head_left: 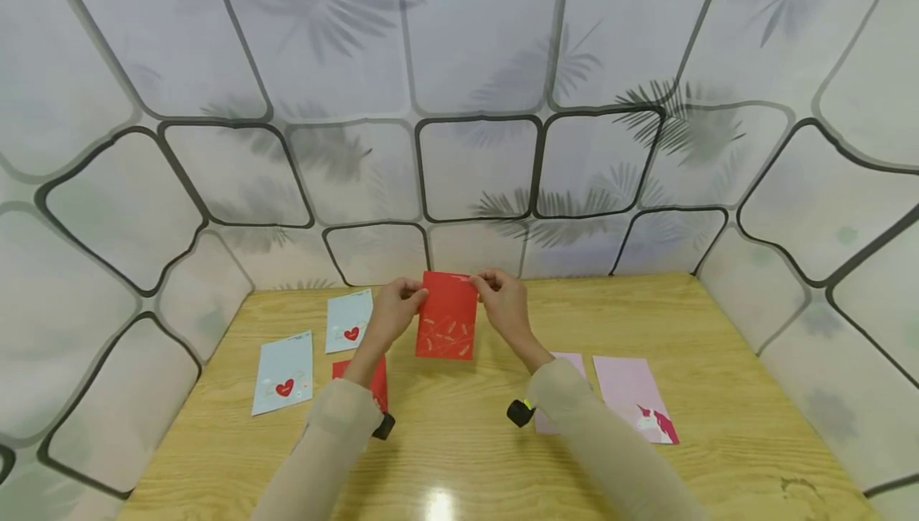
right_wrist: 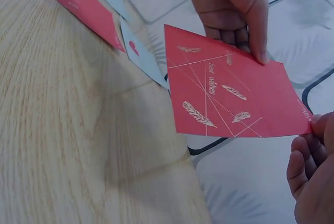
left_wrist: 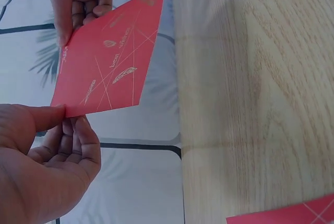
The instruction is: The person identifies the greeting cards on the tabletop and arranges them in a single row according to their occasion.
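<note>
A red envelope (head_left: 447, 317) with gold feather lines hangs upright above the wooden table (head_left: 718, 393), held by its two top corners. My left hand (head_left: 402, 301) pinches the top left corner between thumb and fingers. My right hand (head_left: 497, 291) pinches the top right corner. The left wrist view shows the red envelope (left_wrist: 109, 62) with my left hand (left_wrist: 49, 151) at its near corner and the other hand at the far one. In the right wrist view the red envelope (right_wrist: 229, 91) spans between my right hand (right_wrist: 315, 151) and the left hand (right_wrist: 229, 4).
On the table lie two pale blue envelopes with red hearts (head_left: 283, 372) (head_left: 349, 320), another red envelope (head_left: 376, 384) partly under my left forearm, and two pink envelopes (head_left: 635, 397) (head_left: 567, 365) at the right. Patterned walls close in the table on three sides.
</note>
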The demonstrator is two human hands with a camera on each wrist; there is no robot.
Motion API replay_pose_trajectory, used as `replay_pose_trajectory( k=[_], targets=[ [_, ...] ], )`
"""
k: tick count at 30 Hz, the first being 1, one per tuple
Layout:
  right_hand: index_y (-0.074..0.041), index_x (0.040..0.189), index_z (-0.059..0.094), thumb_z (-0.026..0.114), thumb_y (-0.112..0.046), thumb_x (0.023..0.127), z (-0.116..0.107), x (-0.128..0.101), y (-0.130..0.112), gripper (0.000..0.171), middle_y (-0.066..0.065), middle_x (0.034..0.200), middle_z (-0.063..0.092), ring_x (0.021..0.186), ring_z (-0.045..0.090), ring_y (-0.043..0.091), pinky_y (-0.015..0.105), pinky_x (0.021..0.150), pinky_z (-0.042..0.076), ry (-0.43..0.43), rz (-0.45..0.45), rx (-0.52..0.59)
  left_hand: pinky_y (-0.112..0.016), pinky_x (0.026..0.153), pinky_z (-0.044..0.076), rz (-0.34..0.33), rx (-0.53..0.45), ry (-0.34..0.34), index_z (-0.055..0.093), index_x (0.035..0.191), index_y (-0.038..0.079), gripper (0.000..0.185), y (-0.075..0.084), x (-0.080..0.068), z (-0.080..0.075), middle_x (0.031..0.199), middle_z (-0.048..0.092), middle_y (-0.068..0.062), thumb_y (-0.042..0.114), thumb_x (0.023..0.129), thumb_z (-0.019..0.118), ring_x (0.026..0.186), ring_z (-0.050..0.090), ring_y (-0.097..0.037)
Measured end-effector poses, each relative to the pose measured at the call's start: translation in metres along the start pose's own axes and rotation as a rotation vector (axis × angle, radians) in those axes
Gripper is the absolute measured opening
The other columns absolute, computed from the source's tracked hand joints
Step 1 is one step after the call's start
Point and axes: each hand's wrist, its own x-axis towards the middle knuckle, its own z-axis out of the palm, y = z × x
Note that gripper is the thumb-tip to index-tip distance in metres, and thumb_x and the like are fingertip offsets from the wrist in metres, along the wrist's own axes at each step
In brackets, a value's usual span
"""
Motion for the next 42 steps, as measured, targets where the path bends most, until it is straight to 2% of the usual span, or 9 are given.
replay_pose_trajectory(
  k=[2, 6, 13, 16, 20, 24, 30, 39, 42],
  targets=[
    [-0.001, 0.093, 0.076, 0.075, -0.014, 0.097, -0.005, -0.001, -0.004, 0.013, 0.020, 0.074, 0.068, 0.066, 0.063, 0.038, 0.022, 0.053, 0.046, -0.025, 0.007, 0.007, -0.040, 0.086, 0.060, 0.005, 0.007, -0.010, 0.067, 0.115, -0.005, 0.021, 0.002, -0.002, 0.000, 0.102, 0.069, -0.017, 0.012, 0.102, 0.066, 0.091, 0.069, -0.026],
    [0.000, 0.090, 0.074, 0.073, -0.012, 0.098, -0.015, -0.005, -0.019, 0.015, 0.013, 0.068, 0.063, 0.060, 0.059, 0.028, 0.021, 0.051, 0.044, -0.062, 0.020, 0.020, -0.045, 0.088, 0.059, 0.019, 0.014, -0.019, 0.069, 0.112, -0.003, 0.022, 0.007, -0.006, 0.000, 0.098, 0.069, -0.013, 0.017, 0.103, 0.066, 0.089, 0.068, -0.023],
    [-0.003, 0.089, 0.072, 0.071, -0.018, 0.100, -0.028, -0.006, -0.026, 0.019, 0.030, 0.077, 0.063, 0.067, 0.060, 0.038, 0.023, 0.057, 0.047, -0.142, 0.039, 0.035, -0.043, 0.086, 0.060, 0.062, -0.016, -0.009, 0.071, 0.107, -0.002, 0.022, 0.016, -0.010, -0.002, 0.094, 0.069, -0.011, 0.019, 0.103, 0.066, 0.086, 0.066, -0.020],
    [-0.002, 0.091, 0.072, 0.071, -0.019, 0.101, -0.033, -0.007, -0.032, 0.020, 0.026, 0.076, 0.063, 0.069, 0.060, 0.037, 0.024, 0.059, 0.049, -0.165, 0.042, 0.041, -0.039, 0.083, 0.060, 0.098, -0.018, -0.002, 0.070, 0.112, -0.001, 0.021, 0.020, -0.011, -0.001, 0.098, 0.070, -0.012, 0.017, 0.103, 0.066, 0.088, 0.066, -0.021],
    [-0.002, 0.091, 0.072, 0.070, -0.020, 0.101, -0.040, -0.008, -0.038, 0.022, 0.026, 0.076, 0.062, 0.074, 0.059, 0.047, 0.026, 0.061, 0.050, -0.192, 0.046, 0.051, -0.030, 0.077, 0.057, 0.142, -0.024, 0.019, 0.070, 0.116, -0.001, 0.021, 0.027, -0.012, 0.000, 0.101, 0.071, -0.013, 0.013, 0.101, 0.069, 0.089, 0.065, -0.022],
    [-0.003, 0.089, 0.071, 0.071, -0.021, 0.101, -0.047, -0.009, -0.039, 0.022, 0.027, 0.076, 0.061, 0.074, 0.057, 0.048, 0.026, 0.060, 0.049, -0.194, 0.057, 0.048, -0.029, 0.074, 0.057, 0.153, -0.037, 0.035, 0.072, 0.113, 0.000, 0.019, 0.035, -0.015, 0.003, 0.095, 0.070, -0.012, 0.013, 0.100, 0.070, 0.083, 0.064, -0.020],
    [-0.003, 0.092, 0.074, 0.073, -0.022, 0.099, -0.060, -0.014, -0.041, 0.021, 0.022, 0.075, 0.063, 0.071, 0.059, 0.039, 0.027, 0.059, 0.049, -0.193, 0.070, 0.034, -0.043, 0.076, 0.060, 0.187, -0.047, 0.024, 0.073, 0.106, 0.000, 0.015, 0.041, -0.023, 0.009, 0.086, 0.069, -0.011, 0.013, 0.101, 0.068, 0.075, 0.065, -0.018],
    [0.004, 0.095, 0.073, 0.073, -0.019, 0.099, -0.080, -0.022, -0.041, 0.023, 0.023, 0.075, 0.062, 0.065, 0.057, 0.024, 0.026, 0.060, 0.050, -0.226, 0.079, 0.055, -0.031, 0.065, 0.056, 0.218, -0.081, -0.007, 0.073, 0.099, -0.001, 0.011, 0.042, -0.030, 0.021, 0.080, 0.069, -0.008, 0.010, 0.099, 0.070, 0.068, 0.066, -0.019],
    [0.004, 0.095, 0.074, 0.074, -0.018, 0.098, -0.085, -0.023, -0.039, 0.022, 0.018, 0.072, 0.062, 0.063, 0.055, 0.018, 0.024, 0.059, 0.049, -0.233, 0.095, 0.050, -0.037, 0.067, 0.058, 0.209, -0.090, -0.027, 0.073, 0.099, -0.001, 0.012, 0.042, -0.033, 0.025, 0.079, 0.069, -0.007, 0.010, 0.099, 0.070, 0.068, 0.067, -0.021]
  ],
)
